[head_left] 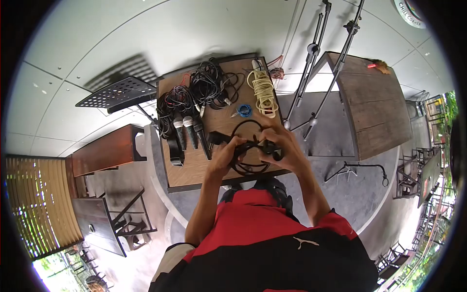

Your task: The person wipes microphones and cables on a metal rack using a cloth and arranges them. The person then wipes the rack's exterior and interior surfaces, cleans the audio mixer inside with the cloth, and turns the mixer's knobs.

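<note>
A looped black cable is held between both hands over the front part of the wooden table. My left hand grips the loops from the left, beside a black block-like piece that may be an adapter. Closed around the cable's right side is my right hand, with a dark end showing under its fingers. Just left of my hands lie three microphones. Behind the cable sits a small blue coiled cable.
Tangled black cables cover the table's back left; a cream cord bundle lies back right. A black music stand is at left, microphone stands at right. A wooden box-like table stands beyond them.
</note>
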Available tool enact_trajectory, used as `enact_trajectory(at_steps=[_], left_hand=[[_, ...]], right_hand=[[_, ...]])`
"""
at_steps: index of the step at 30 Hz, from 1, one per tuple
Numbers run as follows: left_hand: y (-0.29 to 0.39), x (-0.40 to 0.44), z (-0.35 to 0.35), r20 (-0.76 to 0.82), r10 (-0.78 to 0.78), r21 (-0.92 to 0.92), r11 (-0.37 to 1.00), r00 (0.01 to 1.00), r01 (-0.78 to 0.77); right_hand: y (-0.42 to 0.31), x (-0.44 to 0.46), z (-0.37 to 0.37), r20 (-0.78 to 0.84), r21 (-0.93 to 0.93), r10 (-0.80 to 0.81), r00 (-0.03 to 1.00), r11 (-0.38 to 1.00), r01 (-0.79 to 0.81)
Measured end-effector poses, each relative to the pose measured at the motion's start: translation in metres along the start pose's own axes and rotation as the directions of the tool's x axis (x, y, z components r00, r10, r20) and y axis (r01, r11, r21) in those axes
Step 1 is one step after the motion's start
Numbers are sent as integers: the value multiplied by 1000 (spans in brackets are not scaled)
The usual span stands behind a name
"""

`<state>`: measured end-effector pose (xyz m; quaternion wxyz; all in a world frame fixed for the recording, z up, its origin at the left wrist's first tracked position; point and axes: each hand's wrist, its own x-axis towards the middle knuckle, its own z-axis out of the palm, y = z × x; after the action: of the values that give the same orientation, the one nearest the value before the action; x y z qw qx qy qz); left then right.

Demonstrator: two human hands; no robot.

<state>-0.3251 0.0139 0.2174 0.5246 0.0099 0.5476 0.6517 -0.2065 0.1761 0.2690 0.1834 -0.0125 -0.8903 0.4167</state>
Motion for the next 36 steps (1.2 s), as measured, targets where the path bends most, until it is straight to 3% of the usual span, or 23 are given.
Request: enact_trajectory(at_steps=[1,3,5,8,10,13,15,18,20,22,25,26,28,30,32,33,34,35,36], left_hand=[[-4,3,1,13,-15,43,999,1000,14],[-10,7,8,-36,16,80,997,999,-13],[-16,8,18,-59,-3,68,998,998,7],[-25,11,38,-137,22,33,999,990,-17],[-48,22,35,-190,9,13,1000,982,-7],[-68,31,41,-439,39,-124,987,898,-103],[-77,33,39,-495,69,-138,978,866,-157],[-97,40,22,-534,87,-193,956,841,-221],[-107,48,8,-533,72,-350,888,843,-298],[-120,61,-5,-566,68,-384,860,821,-336],[-120,73,-13,-621,20,-484,776,784,-403],[-120,76,-17,-621,8,-503,763,784,-406],[-107,73,-22,-667,-167,-448,868,726,-212],[-130,84,-45,-640,-111,-444,861,760,-248],[-142,81,-62,-552,-142,-366,927,822,-85],[-124,63,-63,-531,-129,-201,979,837,23],[-135,63,-72,-535,-142,-218,976,833,26],[-148,65,-80,-611,253,206,966,750,-158],[-157,66,-87,-509,619,603,752,598,-266]], right_hand=[[7,-1,-2,-2,7,-10,1000,1000,10],[23,-4,-6,207,-20,62,976,998,-59],[33,-8,-12,209,2,20,978,1000,-21],[57,-14,-14,249,65,108,962,990,-128],[72,-15,-10,146,173,9,989,984,-35],[93,-12,3,159,254,9,987,966,-50],[113,-10,24,146,336,-14,989,941,-36],[119,6,39,267,314,-30,963,948,-57],[127,24,54,327,219,-62,943,976,-11],[132,41,73,325,212,-172,930,972,105],[125,70,88,466,130,-168,869,984,121],[131,79,99,478,130,-233,847,972,194],[151,94,128,587,121,-182,789,983,137],[167,103,147,616,122,-201,762,980,161],[179,111,160,651,138,-208,730,978,156],[189,112,166,640,168,-252,726,968,187],[192,115,167,678,110,-209,705,977,184],[194,117,168,710,51,-166,684,981,185],[198,120,170,730,-9,-159,665,970,242]])
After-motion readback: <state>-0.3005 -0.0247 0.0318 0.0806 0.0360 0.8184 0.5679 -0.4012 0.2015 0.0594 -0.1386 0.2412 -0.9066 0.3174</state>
